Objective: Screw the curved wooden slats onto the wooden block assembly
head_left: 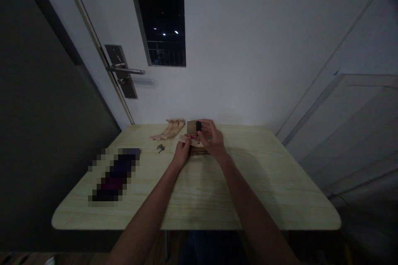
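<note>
At the far middle of a pale wooden table (199, 198), both my hands work on a small wooden assembly (194, 140). My left hand (182, 153) pinches the left end of a light wooden strip of it. My right hand (211, 138) is closed round a small black tool (198, 126), held against the top of the wooden piece. A wooden block (191, 127) stands just behind my fingers.
Several curved wooden parts (169, 129) lie at the back edge left of the hands. A few small dark screws (161, 148) sit near them. A blurred dark object (115, 174) lies on the left side. A door with a metal handle (124, 71) stands behind.
</note>
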`<state>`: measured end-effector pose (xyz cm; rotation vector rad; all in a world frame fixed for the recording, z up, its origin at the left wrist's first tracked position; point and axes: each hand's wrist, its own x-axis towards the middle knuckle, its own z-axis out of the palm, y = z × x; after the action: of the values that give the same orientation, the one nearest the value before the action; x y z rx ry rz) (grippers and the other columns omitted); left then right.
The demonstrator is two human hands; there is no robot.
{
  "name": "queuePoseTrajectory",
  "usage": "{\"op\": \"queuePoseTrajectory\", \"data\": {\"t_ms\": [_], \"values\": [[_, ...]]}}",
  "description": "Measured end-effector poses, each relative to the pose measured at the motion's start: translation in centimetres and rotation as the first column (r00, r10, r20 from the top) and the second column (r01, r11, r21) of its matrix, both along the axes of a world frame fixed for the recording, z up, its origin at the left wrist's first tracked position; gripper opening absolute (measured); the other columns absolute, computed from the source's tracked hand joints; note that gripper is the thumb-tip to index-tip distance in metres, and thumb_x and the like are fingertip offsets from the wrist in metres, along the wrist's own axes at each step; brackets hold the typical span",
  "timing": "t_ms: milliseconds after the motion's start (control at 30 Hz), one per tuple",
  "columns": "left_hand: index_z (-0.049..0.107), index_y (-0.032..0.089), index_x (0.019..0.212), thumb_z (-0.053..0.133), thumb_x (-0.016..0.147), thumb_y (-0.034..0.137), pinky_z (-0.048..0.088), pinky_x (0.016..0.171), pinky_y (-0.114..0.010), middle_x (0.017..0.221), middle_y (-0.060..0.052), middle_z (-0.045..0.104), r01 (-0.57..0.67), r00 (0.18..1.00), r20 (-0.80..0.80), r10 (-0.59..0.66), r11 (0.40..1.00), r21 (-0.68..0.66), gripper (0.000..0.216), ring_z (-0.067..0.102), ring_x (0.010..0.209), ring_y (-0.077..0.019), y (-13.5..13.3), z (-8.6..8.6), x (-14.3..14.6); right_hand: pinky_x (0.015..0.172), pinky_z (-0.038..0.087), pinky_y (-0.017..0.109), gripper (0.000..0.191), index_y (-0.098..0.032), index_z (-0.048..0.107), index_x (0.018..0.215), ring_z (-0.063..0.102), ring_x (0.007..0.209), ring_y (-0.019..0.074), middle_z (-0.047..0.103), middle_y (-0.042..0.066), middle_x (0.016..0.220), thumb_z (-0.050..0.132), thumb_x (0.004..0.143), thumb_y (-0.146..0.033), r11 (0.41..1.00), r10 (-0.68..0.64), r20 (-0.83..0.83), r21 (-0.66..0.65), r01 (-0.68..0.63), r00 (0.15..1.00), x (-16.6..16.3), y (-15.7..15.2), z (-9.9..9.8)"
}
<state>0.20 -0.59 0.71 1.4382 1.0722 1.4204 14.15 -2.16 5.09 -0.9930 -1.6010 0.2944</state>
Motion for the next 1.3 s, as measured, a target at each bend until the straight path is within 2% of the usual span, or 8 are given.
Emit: {"op": "queuePoseTrajectory", "data": {"t_ms": [133, 367, 533, 700, 833, 1067, 1300], "values": [[0.064, 0.018, 0.083, 0.052, 0.084, 0.051, 0.047, 0.087, -0.031, 0.088, -0.006, 0.068, 0.003, 1.0, -0.003, -0.003, 1.0, 0.006, 0.035, 0.06, 0.088, -0.0198, 0.24, -0.22, 0.05, 0.074, 0.06, 0.031, 0.033, -0.027, 0.053, 0.119, 0.071, 0.091, 0.019, 0.072, 0.005, 0.106, 0.06, 0.088, -0.037, 0.999, 0.041, -0.051, -0.006, -0.042, 0.998, 0.08, 0.2, -0.1], [0.064, 0.018, 0.085, 0.053, 0.083, 0.053, 0.046, 0.089, -0.032, 0.09, -0.006, 0.069, 0.006, 1.0, 0.009, -0.006, 1.0, 0.005, 0.037, 0.061, 0.09, -0.0206, 0.11, -0.24, 0.06, 0.062, 0.059, 0.029, 0.036, -0.031, 0.054, 0.117, 0.07, 0.076, 0.0172, 0.072, 0.001, 0.098, 0.066, 0.083, -0.034, 0.999, -0.018, 0.003, -0.041, 0.018, 1.0, 0.12, 0.34, -0.13], [0.064, 0.018, 0.085, 0.056, 0.083, 0.05, 0.047, 0.087, -0.032, 0.088, -0.005, 0.069, -0.009, 1.0, 0.021, 0.01, 1.0, -0.029, 0.034, 0.061, 0.088, -0.0201, -0.05, 0.15, 0.03, 0.065, 0.059, 0.029, 0.038, -0.03, 0.052, 0.12, 0.07, 0.08, 0.0176, 0.071, 0.002, 0.105, 0.063, 0.083, -0.031, 0.999, -0.039, 0.046, -0.018, 0.04, 0.998, 0.05, 0.0, 0.1], [0.065, 0.017, 0.084, 0.054, 0.084, 0.049, 0.047, 0.088, -0.031, 0.089, -0.005, 0.068, -0.004, 1.0, 0.017, 0.004, 1.0, 0.0, 0.034, 0.061, 0.089, -0.0195, 0.15, -0.2, -0.01, 0.072, 0.059, 0.031, 0.037, -0.029, 0.052, 0.121, 0.071, 0.088, 0.0183, 0.072, 0.002, 0.103, 0.059, 0.085, -0.027, 1.0, 0.01, 0.052, -0.023, -0.008, 0.999, 0.2, -0.09, 0.26], [0.064, 0.018, 0.084, 0.051, 0.085, 0.052, 0.046, 0.089, -0.032, 0.091, -0.006, 0.069, 0.027, 1.0, -0.001, -0.027, 0.999, 0.024, 0.037, 0.061, 0.091, -0.0204, 0.34, -0.52, 0.02, 0.071, 0.059, 0.031, 0.037, -0.029, 0.053, 0.122, 0.07, 0.085, 0.018, 0.071, 0.001, 0.102, 0.06, 0.085, -0.028, 0.999, -0.016, 0.073, -0.027, 0.018, 0.997, 0.29, -0.04, 0.26], [0.064, 0.018, 0.085, 0.051, 0.086, 0.053, 0.047, 0.089, -0.031, 0.09, -0.006, 0.069, 0.019, 1.0, -0.011, -0.019, 1.0, 0.019, 0.037, 0.062, 0.091, -0.0201, -0.06, -0.01, -0.05, 0.068, 0.059, 0.032, 0.037, -0.031, 0.055, 0.118, 0.069, 0.075, 0.0178, 0.071, 0.0, 0.095, 0.065, 0.083, -0.031, 0.998, -0.037, 0.074, -0.042, 0.04, 0.997, 0.15, 0.04, 0.37], [0.064, 0.018, 0.084, 0.052, 0.085, 0.053, 0.047, 0.089, -0.032, 0.089, -0.006, 0.069, 0.008, 1.0, -0.019, -0.007, 1.0, 0.018, 0.037, 0.062, 0.091, -0.0204, 0.06, -0.11, -0.08, 0.079, 0.06, 0.034, 0.034, -0.028, 0.052, 0.121, 0.069, 0.099, 0.0201, 0.07, 0.005, 0.111, 0.057, 0.087, -0.031, 0.997, 0.064, -0.006, -0.033, -0.064, 0.998, 0.34, 0.1, 0.16]]}}
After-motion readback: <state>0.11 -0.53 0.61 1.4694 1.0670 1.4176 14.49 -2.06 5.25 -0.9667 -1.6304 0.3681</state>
